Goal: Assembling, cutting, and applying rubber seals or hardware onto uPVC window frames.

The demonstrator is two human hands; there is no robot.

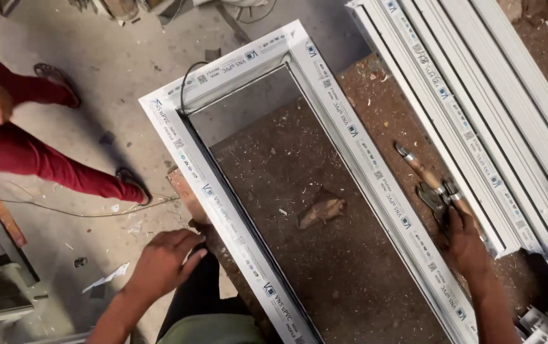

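Hands (165, 258) on label-striped white frame (344, 121)

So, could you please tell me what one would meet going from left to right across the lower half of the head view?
Another person's red-trousered leg → left hand → white rectangular plastic window frame → wooden-handled pliers with right hand → stacked white plastic profiles.

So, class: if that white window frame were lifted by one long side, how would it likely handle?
The white window frame looks like a hollow plastic profile, so probably light for its size. It is long and open in the middle, so it may flex or twist somewhat. Its film-covered faces look smooth, perhaps slippery under the left hand.
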